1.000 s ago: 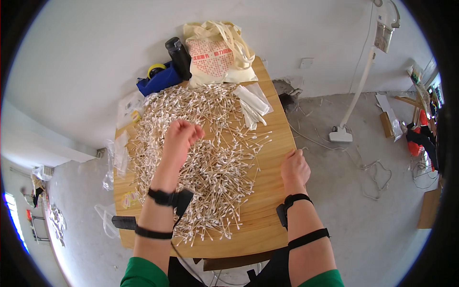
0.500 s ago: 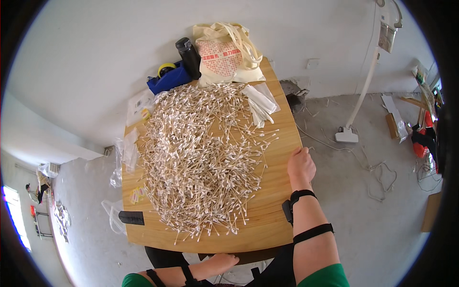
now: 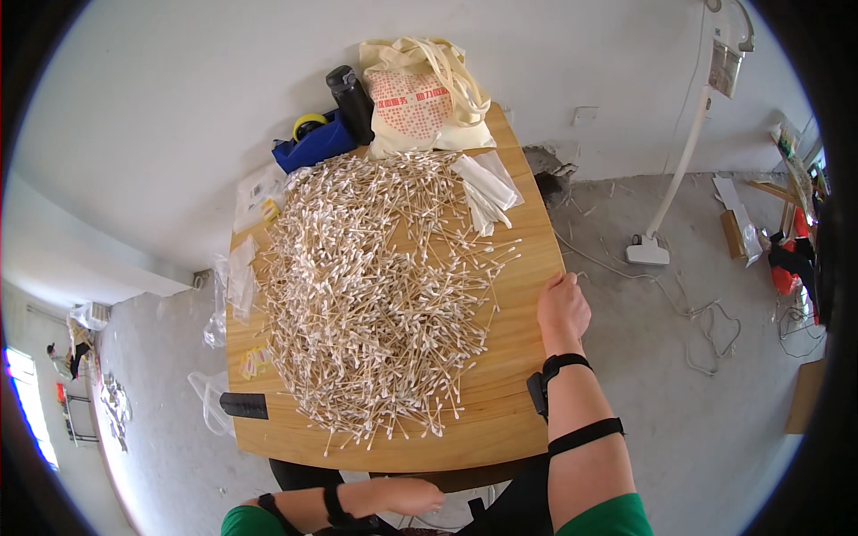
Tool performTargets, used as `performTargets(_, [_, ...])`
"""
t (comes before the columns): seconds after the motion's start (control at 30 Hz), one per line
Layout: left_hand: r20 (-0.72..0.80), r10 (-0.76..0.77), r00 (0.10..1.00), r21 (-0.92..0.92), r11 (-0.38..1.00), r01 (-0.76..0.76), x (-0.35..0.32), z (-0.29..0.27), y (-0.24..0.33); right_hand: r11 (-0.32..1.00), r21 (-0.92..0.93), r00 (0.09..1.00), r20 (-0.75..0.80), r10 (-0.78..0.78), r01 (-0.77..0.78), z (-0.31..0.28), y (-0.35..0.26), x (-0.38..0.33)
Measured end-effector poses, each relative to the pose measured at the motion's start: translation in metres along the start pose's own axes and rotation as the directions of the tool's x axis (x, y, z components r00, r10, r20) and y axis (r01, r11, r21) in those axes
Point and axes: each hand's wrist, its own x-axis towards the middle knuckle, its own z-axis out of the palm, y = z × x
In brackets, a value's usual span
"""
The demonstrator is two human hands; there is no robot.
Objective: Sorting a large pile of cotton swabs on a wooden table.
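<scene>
Your wooden table [image 3: 523, 393] fills the middle of the view, and bare wood is left only along its right side and as a strip at the near edge. Most of the top is buried under a wide heap of cotton swabs [image 3: 371, 286], which runs from the far end almost to the near edge, with loose swabs straggling out at its right and near fringes. At the far end a cream tote bag [image 3: 420, 103] sits against the wall, a dark bottle [image 3: 351, 103] stands just to its left, and a blue box [image 3: 313, 147] with a roll of yellow tape [image 3: 309, 123] on top lies beside that. Clear plastic packets [image 3: 487, 188] lie at the far right of the heap, touching it, and more clear plastic [image 3: 239, 277] hangs at the left edge. A black strip [image 3: 243, 405] sits on the near left corner. Your right hand [image 3: 561, 308] rests at the table's right edge, fingers curled loosely over the rim, holding nothing, just clear of the nearest swabs. Your left hand [image 3: 407, 494] is below the near edge, off the table, fingers loosely closed; you cannot tell whether it holds anything.
</scene>
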Motion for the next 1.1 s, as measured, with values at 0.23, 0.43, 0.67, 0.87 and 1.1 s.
performTargets(0.23, [-0.878,0.111,0.466,0.206,0.966,0.157,-0.059,-0.185,-0.006,1.0,-0.012,1.0,0.012,0.004,-0.004,0.004,0.002,0.002])
performTargets(0.43, [-0.917,0.045,0.397,0.241,0.854,0.46,-0.029,-0.265,-0.025,1.0,0.02,1.0,-0.01,0.003,-0.002,0.006,0.005,0.003])
performTargets(0.67, [-0.791,-0.27,0.549,0.07,0.852,0.519,-0.018,-0.293,-0.027,0.999,0.03,1.0,0.005,0.027,-0.027,0.005,0.005,0.003])
performTargets(0.87, [-0.881,-0.19,0.434,0.062,0.862,0.504,-0.012,-0.288,-0.034,1.0,0.008,1.0,0.011,0.009,-0.009,0.006,0.008,0.005])
performTargets(1.1, [-0.897,-0.209,0.39,0.013,0.868,0.496,-0.033,-0.307,-0.041,1.0,0.0,1.0,0.011,0.023,-0.023,0.004,0.005,0.005])
